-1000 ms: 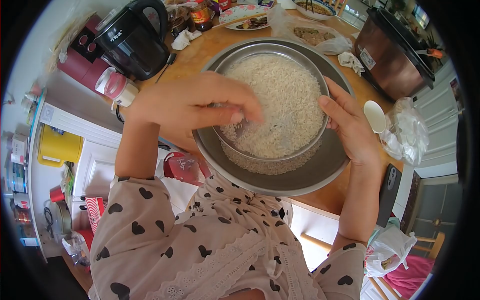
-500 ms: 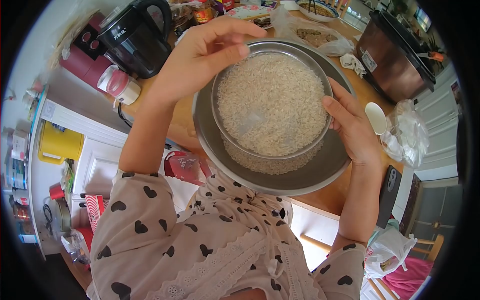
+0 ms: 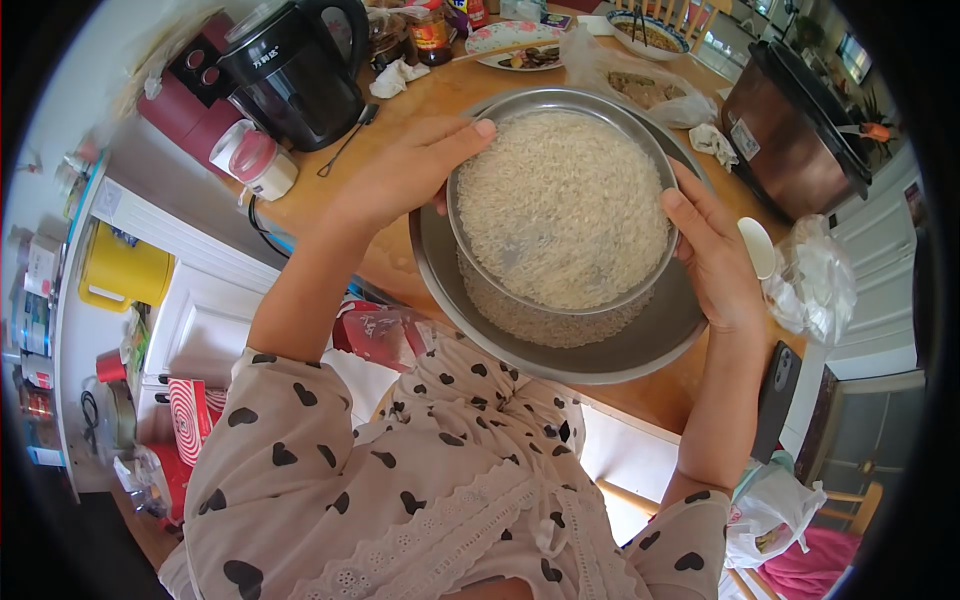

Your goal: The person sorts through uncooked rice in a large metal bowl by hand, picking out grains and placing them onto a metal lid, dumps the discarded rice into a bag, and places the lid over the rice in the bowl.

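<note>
Shirt: from my remote post, nearest the head camera I see a pale shirt [image 3: 400, 490] with dark hearts and a lace trim.
Left hand: the left hand [image 3: 415, 170] pinches the dish's left edge, thumb laid over the rim; its other fingers are mostly hidden from me.
Right hand: the right hand [image 3: 718, 240] pinches the opposite edge, thumb on the rim, fingers round the outside.
Dish: a round metal dish [image 3: 545, 98], held between both hands above the basin; I cannot tell whether its underside touches anything.
Rice: white rice [image 3: 565, 205] covers most of the dish floor, thinner toward the lower left, where metal shows through.
Basin: a wide metal basin [image 3: 665, 315] beneath, with more rice lying in it, partly covered by the dish.
Table: a wooden table [image 3: 385, 250] under the basin.
Right side: a dark phone [image 3: 776, 395] near the table's edge; beyond it a white cup [image 3: 757, 247] just beside a clear plastic bag [image 3: 825, 290].
Left side: a pink-and-white jar [image 3: 262, 165] near a black kettle [image 3: 300, 85].
Far side: a brown cooker [image 3: 790, 130] with a black lid, a bag of food [image 3: 635, 85], a flowered plate [image 3: 510, 38] and, farther back, a bowl [image 3: 648, 40] with chopsticks across it.
</note>
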Demonstrator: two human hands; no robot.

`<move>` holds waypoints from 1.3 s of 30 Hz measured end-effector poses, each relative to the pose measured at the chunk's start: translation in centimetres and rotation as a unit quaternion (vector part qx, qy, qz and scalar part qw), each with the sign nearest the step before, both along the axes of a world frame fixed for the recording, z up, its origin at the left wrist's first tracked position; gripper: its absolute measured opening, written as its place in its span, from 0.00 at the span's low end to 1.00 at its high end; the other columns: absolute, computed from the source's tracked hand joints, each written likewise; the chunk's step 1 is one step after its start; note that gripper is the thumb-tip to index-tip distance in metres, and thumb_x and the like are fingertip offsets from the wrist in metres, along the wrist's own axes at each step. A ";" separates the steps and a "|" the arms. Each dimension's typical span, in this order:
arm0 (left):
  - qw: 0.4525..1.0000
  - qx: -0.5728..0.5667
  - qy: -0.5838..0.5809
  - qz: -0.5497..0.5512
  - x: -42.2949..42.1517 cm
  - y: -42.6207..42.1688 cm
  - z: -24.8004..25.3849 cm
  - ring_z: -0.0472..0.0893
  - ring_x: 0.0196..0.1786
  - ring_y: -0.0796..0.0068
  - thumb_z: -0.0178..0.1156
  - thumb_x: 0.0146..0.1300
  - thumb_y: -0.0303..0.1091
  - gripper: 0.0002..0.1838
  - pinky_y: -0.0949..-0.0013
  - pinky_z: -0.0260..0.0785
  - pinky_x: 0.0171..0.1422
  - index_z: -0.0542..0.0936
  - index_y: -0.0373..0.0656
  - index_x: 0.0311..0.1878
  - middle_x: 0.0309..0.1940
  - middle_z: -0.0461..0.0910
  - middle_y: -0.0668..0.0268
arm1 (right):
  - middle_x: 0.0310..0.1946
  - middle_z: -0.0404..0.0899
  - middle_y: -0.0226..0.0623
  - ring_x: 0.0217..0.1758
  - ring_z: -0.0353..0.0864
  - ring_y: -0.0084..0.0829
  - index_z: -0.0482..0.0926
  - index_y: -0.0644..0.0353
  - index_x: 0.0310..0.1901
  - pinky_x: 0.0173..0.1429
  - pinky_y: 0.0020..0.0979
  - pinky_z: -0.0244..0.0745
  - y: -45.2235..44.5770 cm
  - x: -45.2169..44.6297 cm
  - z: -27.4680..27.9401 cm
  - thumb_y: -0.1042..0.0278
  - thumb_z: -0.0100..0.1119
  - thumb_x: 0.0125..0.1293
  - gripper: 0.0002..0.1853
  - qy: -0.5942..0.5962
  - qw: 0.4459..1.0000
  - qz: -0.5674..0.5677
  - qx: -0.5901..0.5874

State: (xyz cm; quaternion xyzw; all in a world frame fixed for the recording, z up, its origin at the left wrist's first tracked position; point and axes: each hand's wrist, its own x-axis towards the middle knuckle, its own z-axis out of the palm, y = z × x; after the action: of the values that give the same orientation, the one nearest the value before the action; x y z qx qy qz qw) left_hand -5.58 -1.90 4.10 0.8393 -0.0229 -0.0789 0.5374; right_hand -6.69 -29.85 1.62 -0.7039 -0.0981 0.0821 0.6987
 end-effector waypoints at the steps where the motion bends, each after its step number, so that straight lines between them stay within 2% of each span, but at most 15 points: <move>1: 1.000 -0.011 -0.012 0.000 0.0 0.0 -0.3 0.74 0.42 0.82 0.52 0.66 0.53 0.26 0.78 0.65 0.46 0.78 0.36 0.50 0.38 0.78 0.67 | 0.42 0.77 0.30 0.37 0.75 0.16 0.64 0.63 0.64 0.38 0.19 0.72 0.1 0.0 0.1 0.59 0.52 0.68 0.26 -0.016 1.000 -0.008 -0.012; 4: 0.999 -0.029 -0.030 0.021 -0.2 0.0 -0.5 0.74 0.43 0.81 0.52 0.67 0.52 0.26 0.77 0.66 0.48 0.78 0.35 0.49 0.39 0.79 0.66 | 0.43 0.76 0.31 0.40 0.73 0.17 0.66 0.62 0.63 0.41 0.20 0.70 0.2 0.3 -0.4 0.56 0.51 0.69 0.26 -0.016 1.000 -0.004 0.016; 7: 0.998 -0.025 -0.056 0.028 -0.3 0.2 -0.9 0.75 0.42 0.81 0.52 0.67 0.51 0.26 0.77 0.66 0.48 0.78 0.33 0.48 0.38 0.79 0.66 | 0.45 0.74 0.33 0.46 0.73 0.21 0.67 0.61 0.62 0.46 0.23 0.71 0.3 0.2 -0.5 0.55 0.49 0.70 0.25 -0.091 0.992 -0.055 -0.070; 10: 0.994 -0.016 -0.099 0.037 -0.2 0.2 -1.3 0.75 0.41 0.81 0.51 0.67 0.51 0.26 0.78 0.66 0.46 0.78 0.33 0.47 0.36 0.80 0.66 | 0.47 0.74 0.37 0.50 0.72 0.25 0.67 0.61 0.62 0.50 0.26 0.71 0.5 0.3 -0.7 0.55 0.48 0.70 0.24 -0.139 0.987 -0.055 -0.057; 14: 0.989 -0.045 -0.139 0.037 0.3 0.2 -2.5 0.75 0.39 0.82 0.50 0.68 0.51 0.26 0.78 0.66 0.44 0.78 0.33 0.45 0.35 0.79 0.67 | 0.50 0.74 0.39 0.52 0.72 0.26 0.67 0.61 0.62 0.52 0.27 0.72 0.2 0.6 -1.1 0.55 0.47 0.70 0.24 -0.131 0.991 -0.026 -0.031; 17: 0.980 -0.020 -0.193 0.053 0.1 -0.2 -2.7 0.72 0.25 0.83 0.45 0.69 0.52 0.25 0.77 0.65 0.25 0.76 0.36 0.48 0.26 0.74 0.70 | 0.52 0.74 0.39 0.53 0.72 0.27 0.67 0.62 0.62 0.52 0.27 0.72 0.1 0.6 -1.1 0.56 0.47 0.70 0.24 -0.123 0.992 -0.020 -0.023; 26: 0.977 -0.013 -0.205 0.050 0.0 -0.2 -2.7 0.72 0.25 0.83 0.45 0.69 0.51 0.25 0.78 0.65 0.25 0.76 0.36 0.49 0.27 0.74 0.69 | 0.53 0.73 0.38 0.55 0.72 0.26 0.66 0.64 0.62 0.53 0.28 0.71 0.3 0.3 -0.8 0.55 0.47 0.71 0.25 -0.124 0.991 -0.014 -0.039; 29: 0.983 -0.009 -0.176 0.050 -0.2 -0.1 -2.3 0.71 0.38 0.81 0.47 0.69 0.52 0.27 0.78 0.63 0.44 0.77 0.32 0.45 0.33 0.76 0.68 | 0.53 0.73 0.38 0.55 0.71 0.26 0.66 0.64 0.62 0.53 0.28 0.71 0.2 0.4 -1.0 0.55 0.47 0.70 0.25 -0.123 0.992 -0.012 -0.037; 32: 0.984 -0.005 -0.171 0.049 -0.2 -0.1 -2.3 0.72 0.40 0.81 0.47 0.69 0.52 0.27 0.77 0.63 0.46 0.77 0.32 0.45 0.34 0.76 0.68 | 0.52 0.73 0.37 0.54 0.71 0.26 0.66 0.64 0.62 0.53 0.27 0.71 0.3 0.3 -0.9 0.55 0.47 0.70 0.25 -0.120 0.992 -0.011 -0.034; 35: 0.977 -0.027 -0.207 0.032 0.3 0.2 -3.1 0.71 0.25 0.84 0.45 0.69 0.51 0.25 0.78 0.64 0.25 0.76 0.36 0.49 0.25 0.74 0.71 | 0.51 0.73 0.36 0.53 0.72 0.25 0.67 0.63 0.62 0.52 0.27 0.71 0.4 0.3 -1.0 0.57 0.47 0.70 0.24 -0.126 0.992 -0.017 -0.028; 39: 0.979 -0.094 -0.164 0.077 0.2 1.4 -2.9 0.73 0.30 0.84 0.48 0.68 0.52 0.25 0.78 0.67 0.31 0.77 0.36 0.49 0.30 0.76 0.71 | 0.50 0.74 0.37 0.51 0.74 0.25 0.69 0.63 0.59 0.50 0.27 0.71 0.3 0.4 -0.8 0.61 0.48 0.70 0.21 -0.147 0.987 -0.064 0.011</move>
State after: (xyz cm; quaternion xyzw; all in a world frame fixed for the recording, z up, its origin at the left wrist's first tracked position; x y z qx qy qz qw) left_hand -5.41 -0.51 1.24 0.7855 -0.0534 0.1039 0.6077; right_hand -6.25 -29.51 0.87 -0.7053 -0.1551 -0.0684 0.6883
